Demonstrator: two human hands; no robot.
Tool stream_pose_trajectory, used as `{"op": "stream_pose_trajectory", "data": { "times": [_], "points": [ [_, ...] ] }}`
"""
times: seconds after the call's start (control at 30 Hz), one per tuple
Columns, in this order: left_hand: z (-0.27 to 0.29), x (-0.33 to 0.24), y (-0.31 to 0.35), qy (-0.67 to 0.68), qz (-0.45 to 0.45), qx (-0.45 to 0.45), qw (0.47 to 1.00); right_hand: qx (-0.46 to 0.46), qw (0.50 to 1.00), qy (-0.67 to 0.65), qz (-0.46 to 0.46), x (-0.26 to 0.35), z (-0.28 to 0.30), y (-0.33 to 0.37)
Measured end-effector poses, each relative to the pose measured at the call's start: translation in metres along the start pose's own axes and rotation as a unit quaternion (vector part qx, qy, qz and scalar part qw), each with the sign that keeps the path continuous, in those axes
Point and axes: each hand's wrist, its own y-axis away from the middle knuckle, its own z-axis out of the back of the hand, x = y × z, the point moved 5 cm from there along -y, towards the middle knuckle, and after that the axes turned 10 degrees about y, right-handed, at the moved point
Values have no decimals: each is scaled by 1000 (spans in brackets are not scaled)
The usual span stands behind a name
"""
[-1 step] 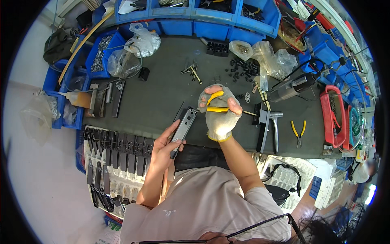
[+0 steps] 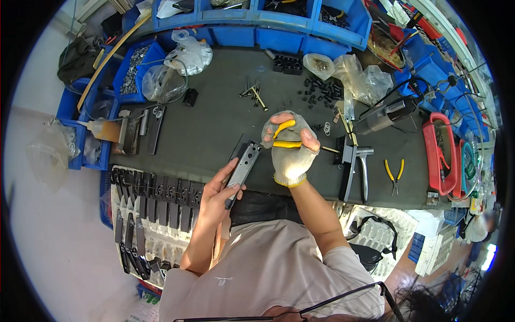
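Observation:
My bare left hand (image 2: 215, 199) is closed around a long dark metal housing with round holes (image 2: 245, 165), tilted with its upper end toward the bench. A thin dark strip shows along that piece's left side. In a pale glove with bare fingertips, my right hand (image 2: 295, 161) grips pliers with yellow handles (image 2: 287, 144). The pliers' jaws, mostly hidden by the glove, are at or near the housing's upper end; I cannot tell whether they touch. Right of the glove lie a black bar-shaped part (image 2: 347, 174) and a metal hammer (image 2: 365, 174).
Another pair of yellow-handled pliers (image 2: 395, 174) lies on the dark bench mat (image 2: 214, 118). Small black parts (image 2: 322, 92) are scattered farther back. A tray of dark metal parts (image 2: 161, 241) is at lower left. A power screwdriver (image 2: 389, 115) and red basket (image 2: 440, 155) are at right.

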Motion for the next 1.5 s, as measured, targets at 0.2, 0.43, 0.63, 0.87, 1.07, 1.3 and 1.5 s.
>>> {"op": "stream_pose_trajectory", "data": {
  "times": [0.2, 0.43, 0.63, 0.87, 1.07, 1.3, 1.5],
  "points": [
    [-3, -2, 2, 28, -1, -6, 1000, 6, 1000, 17, -5, 2, -5, -1],
    [-2, -3, 1, 69, 5, -1, 998, 19, 1000, 2, 11, 10, -6, -2],
    [-2, -5, 2, 83, 6, -7, 997, 16, 1000, 9, -1, 0, -9, -5],
    [1, -4, 1, 90, 5, -2, 996, -19, 998, -42, 51, 1, -13, -2],
    [-7, 0, 2, 77, 2, -7, 997, -78, 993, -33, 82, -8, -8, 5],
    [-18, 14, 4, 32, -26, -41, 998, -140, 977, 16, 159, -15, -14, 17],
    [-16, 31, 1, -35, -61, -24, 997, 73, 911, 326, 242, -15, -22, 17]
  ]
}}
